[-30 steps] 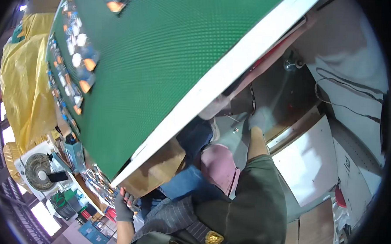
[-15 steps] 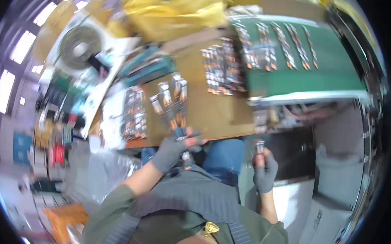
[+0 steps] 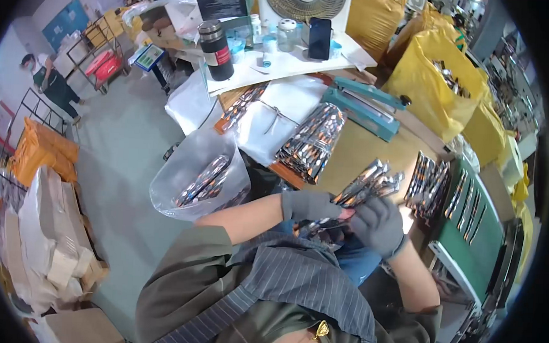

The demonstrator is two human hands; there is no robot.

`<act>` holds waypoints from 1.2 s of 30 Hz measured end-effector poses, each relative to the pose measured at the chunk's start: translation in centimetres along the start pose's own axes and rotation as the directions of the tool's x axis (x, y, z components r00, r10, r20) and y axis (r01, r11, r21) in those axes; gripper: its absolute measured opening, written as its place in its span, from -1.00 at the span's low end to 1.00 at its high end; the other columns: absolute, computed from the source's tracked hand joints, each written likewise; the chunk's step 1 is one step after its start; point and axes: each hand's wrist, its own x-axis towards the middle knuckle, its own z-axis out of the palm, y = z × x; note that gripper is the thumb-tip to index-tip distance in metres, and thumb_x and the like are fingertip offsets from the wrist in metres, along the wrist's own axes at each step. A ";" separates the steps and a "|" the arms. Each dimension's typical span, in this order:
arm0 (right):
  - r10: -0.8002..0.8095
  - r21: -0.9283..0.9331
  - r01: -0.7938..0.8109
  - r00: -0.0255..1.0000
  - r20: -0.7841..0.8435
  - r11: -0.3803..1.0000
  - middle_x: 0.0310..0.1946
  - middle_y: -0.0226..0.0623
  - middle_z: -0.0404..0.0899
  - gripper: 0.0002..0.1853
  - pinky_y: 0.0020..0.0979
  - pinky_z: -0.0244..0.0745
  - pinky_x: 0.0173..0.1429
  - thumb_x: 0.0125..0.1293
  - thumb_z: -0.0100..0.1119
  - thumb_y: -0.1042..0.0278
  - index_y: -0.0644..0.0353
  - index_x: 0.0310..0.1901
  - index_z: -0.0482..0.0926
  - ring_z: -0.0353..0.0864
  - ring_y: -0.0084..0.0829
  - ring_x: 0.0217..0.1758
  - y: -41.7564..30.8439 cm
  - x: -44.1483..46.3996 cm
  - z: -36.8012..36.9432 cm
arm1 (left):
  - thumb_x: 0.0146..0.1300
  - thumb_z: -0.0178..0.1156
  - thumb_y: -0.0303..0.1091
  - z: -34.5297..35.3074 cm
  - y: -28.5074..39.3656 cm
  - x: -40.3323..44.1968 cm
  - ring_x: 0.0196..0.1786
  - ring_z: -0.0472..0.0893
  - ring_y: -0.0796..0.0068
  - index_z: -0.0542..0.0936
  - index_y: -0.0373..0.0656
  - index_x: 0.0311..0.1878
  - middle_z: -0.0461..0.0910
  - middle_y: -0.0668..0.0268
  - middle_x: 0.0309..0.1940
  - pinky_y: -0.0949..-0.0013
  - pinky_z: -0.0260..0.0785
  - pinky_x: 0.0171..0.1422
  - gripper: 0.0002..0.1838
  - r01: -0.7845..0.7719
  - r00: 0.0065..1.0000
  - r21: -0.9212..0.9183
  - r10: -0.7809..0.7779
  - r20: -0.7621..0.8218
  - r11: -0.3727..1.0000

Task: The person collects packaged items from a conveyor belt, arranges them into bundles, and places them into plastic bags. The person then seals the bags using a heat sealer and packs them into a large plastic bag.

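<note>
A bundle of slim clear-wrapped packets (image 3: 366, 183), dark with orange and silver parts, is gathered between my hands over my lap at the table edge. My left hand (image 3: 309, 207), in a grey fingerless glove, closes round the bundle from the left. My right hand (image 3: 379, 225), gloved alike, presses against it from the right with fingers curled. What exactly is inside the wrapping is too small to tell. Just beyond my left hand lies a thick stack of similar packets (image 3: 312, 142), and a further stack (image 3: 428, 184) lies beyond my right hand.
A green conveyor belt (image 3: 467, 247) with several packets runs at the right. A teal bag sealer (image 3: 366, 108) stands at the back. A clear bag (image 3: 225, 188) with packets hangs left. A thermos (image 3: 216, 51) and phone (image 3: 319, 38) are on the white shelf. A person (image 3: 50, 85) stands far left.
The view has swung left. My right hand, earlier apart at the right with one packet, has come together with my left hand at the bundle.
</note>
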 end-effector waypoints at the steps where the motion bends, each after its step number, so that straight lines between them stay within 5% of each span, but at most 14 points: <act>1: -0.004 0.032 0.005 0.998 -0.056 0.999 -0.16 -0.33 0.52 -0.73 -0.21 0.39 0.04 -0.05 0.16 0.28 0.09 -0.25 0.57 0.46 -0.27 0.05 1.4 1.3 1.1 | 0.30 0.22 -0.20 -0.4 -0.6 -0.2 -0.62 0.42 0.66 0.52 -0.19 -0.04 0.54 0.38 -0.50 0.58 0.27 -0.58 -0.70 0.121 0.993 -0.289 -0.111 0.051 0.950; 4: 0.140 -0.090 -0.163 0.966 -0.220 0.983 0.01 -0.20 0.50 -0.58 -0.09 0.32 0.23 -0.06 0.26 0.28 0.13 -0.08 0.55 0.44 -0.14 0.17 3.0 6.2 2.2 | 0.28 0.22 -0.25 -6.6 -2.4 -0.2 -0.42 0.60 0.53 0.52 -0.26 0.00 0.63 0.27 -0.31 0.46 0.44 -0.48 -0.68 -0.175 0.984 -0.325 0.159 -0.078 0.929; 7: 0.485 0.107 -0.480 0.804 -0.343 0.871 0.17 0.03 0.37 -0.25 -0.04 0.24 0.31 -0.01 0.34 0.36 0.23 0.29 0.31 0.37 0.03 0.23 5.6 8.1 2.3 | 0.16 0.35 -0.12 -13.1 1.4 -1.2 -0.32 0.60 0.49 0.53 -0.24 -0.04 0.62 0.28 -0.34 0.41 0.45 -0.27 -0.56 -0.322 0.605 0.158 0.332 -0.724 0.933; 9: 0.648 0.212 -0.613 0.710 -0.274 0.761 0.18 0.05 0.36 -0.28 -0.08 0.27 0.29 0.04 0.33 0.35 0.26 0.28 0.31 0.37 0.05 0.21 6.6 6.7 4.7 | 0.11 0.34 0.09 -21.5 4.0 -0.5 -0.28 0.61 0.24 0.50 -0.31 -0.09 0.61 0.11 -0.39 0.19 0.41 -0.14 -0.40 0.082 0.286 0.368 0.332 -0.899 0.926; 10: 0.722 0.257 -0.674 0.652 -0.232 0.692 0.19 0.06 0.35 -0.29 -0.09 0.28 0.28 0.06 0.32 0.35 0.28 0.27 0.31 0.37 0.06 0.21 6.6 5.6 6.3 | 0.10 0.27 0.24 -26.5 4.2 0.1 -0.29 0.60 0.06 0.48 -0.32 -0.15 0.60 -0.03 -0.38 0.11 0.41 -0.14 -0.32 0.142 0.190 0.621 0.595 -0.781 0.770; 12: 0.768 0.261 -0.730 0.634 -0.090 0.632 0.16 0.08 0.38 -0.32 -0.12 0.31 0.26 0.10 0.30 0.36 0.29 0.28 0.30 0.38 0.08 0.19 5.7 3.2 9.5 | 0.15 0.17 0.28 -33.1 6.5 0.9 -0.17 0.63 -0.14 0.42 -0.32 -0.09 0.61 -0.10 -0.31 0.02 0.46 -0.10 -0.29 0.543 0.111 0.544 0.588 -0.801 0.639; 16: 0.833 0.324 -0.821 0.533 0.146 0.469 0.12 0.06 0.43 -0.34 -0.12 0.37 0.23 0.09 0.30 0.39 0.27 0.26 0.32 0.44 0.05 0.15 3.3 -1.9 13.6 | 0.20 0.20 0.07 -40.7 7.3 4.4 -0.13 0.64 0.08 0.46 -0.23 -0.08 0.57 0.06 -0.14 0.03 0.49 -0.12 -0.49 0.884 0.084 0.338 0.600 -0.796 0.324; 18: 0.883 0.308 -0.877 0.434 0.176 0.370 0.05 0.03 0.47 -0.39 -0.18 0.47 0.09 0.12 0.27 0.39 0.28 0.23 0.35 0.51 -0.01 0.05 2.5 -3.8 14.5 | 0.17 0.23 -0.05 -41.8 6.8 6.3 -0.13 0.60 0.23 0.47 -0.13 -0.07 0.53 0.21 -0.14 0.14 0.47 -0.20 -0.60 0.943 0.230 0.331 0.765 -0.602 -0.023; 19: 0.904 0.312 -0.897 0.382 0.192 0.313 0.04 0.02 0.47 -0.42 -0.19 0.47 0.08 0.14 0.26 0.38 0.27 0.23 0.36 0.52 -0.03 0.04 2.4 -4.4 14.7 | 0.21 0.09 -0.31 -41.9 6.5 6.9 -0.20 0.56 0.33 0.52 -0.08 -0.19 0.50 0.28 -0.26 0.17 0.42 -0.33 -0.86 0.916 0.239 0.383 0.931 -0.275 -0.122; 22: 0.934 0.310 -0.923 0.297 0.199 0.227 0.01 0.00 0.47 -0.47 -0.20 0.47 0.07 0.20 0.22 0.35 0.28 0.21 0.39 0.53 -0.08 0.02 1.9 -5.3 14.9 | 0.22 0.09 -0.31 -40.3 7.8 6.6 -0.26 0.57 0.34 0.53 -0.05 -0.24 0.50 0.29 -0.34 0.17 0.41 -0.31 -0.90 0.783 0.276 0.550 0.955 0.110 -0.290; 25: 0.943 0.368 -0.912 0.267 0.199 0.181 0.05 0.01 0.46 -0.49 -0.17 0.44 0.13 0.17 0.22 0.39 0.26 0.19 0.41 0.50 -0.03 0.07 1.5 -6.2 16.2 | 0.21 0.06 -0.35 -33.6 7.1 3.5 -0.36 0.57 0.31 0.52 -0.04 -0.22 0.51 0.26 -0.41 0.16 0.42 -0.36 -0.90 0.508 0.282 0.846 0.959 0.012 -0.160; 28: 0.905 0.204 -0.900 0.412 0.104 0.386 0.07 -0.01 0.47 -0.49 -0.14 0.41 0.17 0.09 0.24 0.44 0.25 0.14 0.44 0.48 -0.02 0.11 1.0 -7.6 18.5 | 0.20 0.11 -0.29 -33.4 -1.9 2.3 -0.40 0.64 0.21 0.50 -0.09 -0.14 0.60 0.22 -0.34 0.20 0.51 -0.29 -0.81 0.658 0.586 0.740 0.712 -0.386 -0.140; 33: 0.884 0.175 -0.882 0.457 0.098 0.437 0.08 -0.07 0.48 -0.52 -0.14 0.36 0.22 0.00 0.26 0.49 0.20 0.05 0.50 0.45 -0.04 0.13 0.2 -7.1 18.4 | 0.26 0.04 -0.25 -40.4 -4.8 4.4 -0.14 0.65 0.08 0.51 -0.21 -0.01 0.62 0.05 -0.12 0.10 0.50 -0.10 -0.69 0.811 0.481 0.577 0.453 -0.751 0.096; 36: 0.885 0.200 -0.878 0.458 0.088 0.435 0.10 -0.07 0.48 -0.53 -0.12 0.33 0.26 0.01 0.24 0.50 0.20 0.04 0.51 0.43 -0.03 0.17 0.1 -8.4 19.1 | 0.22 0.06 -0.21 -42.4 -4.3 6.1 0.09 0.55 0.02 0.49 -0.22 0.12 0.55 -0.05 0.03 0.09 0.37 0.18 -0.56 0.763 0.495 0.634 0.523 -0.694 0.121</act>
